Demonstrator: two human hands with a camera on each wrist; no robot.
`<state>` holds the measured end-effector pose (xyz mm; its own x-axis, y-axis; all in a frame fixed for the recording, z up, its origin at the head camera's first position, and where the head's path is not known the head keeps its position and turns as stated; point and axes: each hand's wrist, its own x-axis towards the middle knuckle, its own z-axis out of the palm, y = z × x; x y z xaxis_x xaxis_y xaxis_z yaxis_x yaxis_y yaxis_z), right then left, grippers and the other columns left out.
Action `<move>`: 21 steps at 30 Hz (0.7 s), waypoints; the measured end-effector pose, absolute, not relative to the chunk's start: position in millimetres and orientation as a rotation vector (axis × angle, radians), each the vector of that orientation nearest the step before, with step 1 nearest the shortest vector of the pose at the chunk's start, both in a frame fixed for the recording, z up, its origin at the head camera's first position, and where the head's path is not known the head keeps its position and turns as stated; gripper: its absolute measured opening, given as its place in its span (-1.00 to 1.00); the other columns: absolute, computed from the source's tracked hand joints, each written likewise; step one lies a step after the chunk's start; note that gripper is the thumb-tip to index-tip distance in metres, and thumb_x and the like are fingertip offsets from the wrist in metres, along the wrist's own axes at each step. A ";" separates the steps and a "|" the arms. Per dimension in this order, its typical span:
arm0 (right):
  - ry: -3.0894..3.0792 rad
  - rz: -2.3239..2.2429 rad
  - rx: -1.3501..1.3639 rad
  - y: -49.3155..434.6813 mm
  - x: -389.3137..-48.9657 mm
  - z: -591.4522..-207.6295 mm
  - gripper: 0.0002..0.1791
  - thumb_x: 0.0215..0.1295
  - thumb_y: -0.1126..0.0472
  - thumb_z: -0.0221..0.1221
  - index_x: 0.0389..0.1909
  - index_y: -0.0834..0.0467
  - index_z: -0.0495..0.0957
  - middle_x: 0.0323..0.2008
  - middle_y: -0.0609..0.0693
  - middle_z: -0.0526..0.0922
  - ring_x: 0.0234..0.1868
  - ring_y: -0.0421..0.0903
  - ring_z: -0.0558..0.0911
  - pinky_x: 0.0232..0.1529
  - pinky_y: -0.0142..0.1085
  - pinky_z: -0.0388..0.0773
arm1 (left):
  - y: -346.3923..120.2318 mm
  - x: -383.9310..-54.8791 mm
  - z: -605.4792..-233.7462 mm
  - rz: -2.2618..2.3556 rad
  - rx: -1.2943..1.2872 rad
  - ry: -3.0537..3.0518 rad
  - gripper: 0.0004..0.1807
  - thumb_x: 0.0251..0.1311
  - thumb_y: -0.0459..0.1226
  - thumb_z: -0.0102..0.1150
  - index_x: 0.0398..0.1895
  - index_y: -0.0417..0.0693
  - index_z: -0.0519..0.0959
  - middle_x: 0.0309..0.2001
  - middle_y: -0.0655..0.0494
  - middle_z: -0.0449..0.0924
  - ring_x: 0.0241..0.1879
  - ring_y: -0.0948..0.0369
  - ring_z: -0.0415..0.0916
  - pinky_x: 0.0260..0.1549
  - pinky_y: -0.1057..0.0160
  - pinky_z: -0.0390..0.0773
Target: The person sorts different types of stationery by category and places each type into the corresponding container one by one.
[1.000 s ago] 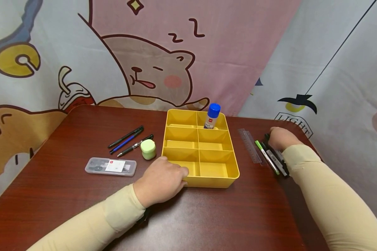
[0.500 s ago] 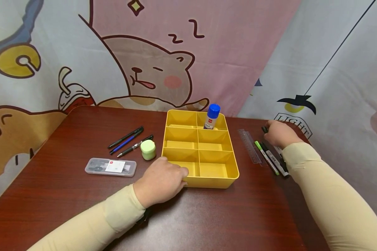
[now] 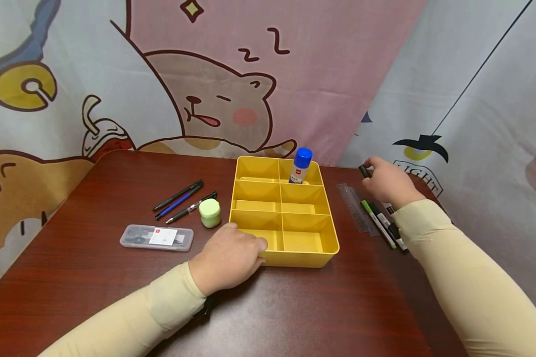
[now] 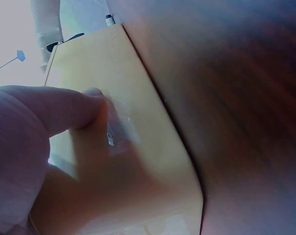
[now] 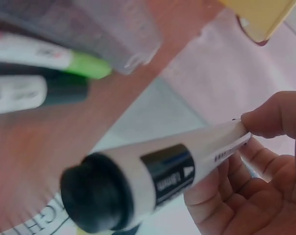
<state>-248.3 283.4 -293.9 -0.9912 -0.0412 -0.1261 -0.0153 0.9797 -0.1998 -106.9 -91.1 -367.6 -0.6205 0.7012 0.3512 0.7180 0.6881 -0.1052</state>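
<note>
My left hand (image 3: 227, 255) grips the near left wall of a yellow organizer box (image 3: 301, 259) split into several compartments. In the left wrist view its thumb presses the outside of that wall. A glue stick (image 3: 300, 166) with a blue cap stands in the box's far right compartment. Right of the box, my right hand (image 3: 390, 182) pinches a marker (image 5: 167, 171) with a white barrel and a black end, raised above the table. Beneath that hand lie a green-capped marker (image 3: 378, 224) and several black-and-white ones, partly hidden by the sleeve. Clear rulers (image 3: 356, 208) lie between them and the box.
Left of the box stand a light green round container (image 3: 210, 213), several pens (image 3: 178, 195) and a clear plastic case (image 3: 157, 237) on the brown table (image 3: 268, 312). A printed curtain (image 3: 321, 74) hangs right behind the table's far edge.
My right hand has lifted the marker from the group on the right and moved left and away from me with it. The left hand stays on the box.
</note>
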 end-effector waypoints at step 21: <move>3.247 -0.593 -0.391 202.9 -213.8 -267.7 -0.52 0.38 0.29 0.10 0.31 0.19 0.44 -0.20 0.18 0.57 -0.29 0.12 0.50 -0.20 -0.01 0.48 | -91.9 -107.3 -366.7 -0.057 -1.112 -2.524 -0.64 0.06 0.03 0.53 -0.57 0.17 0.50 -0.67 0.30 0.51 -0.62 0.29 0.52 -0.55 0.18 0.27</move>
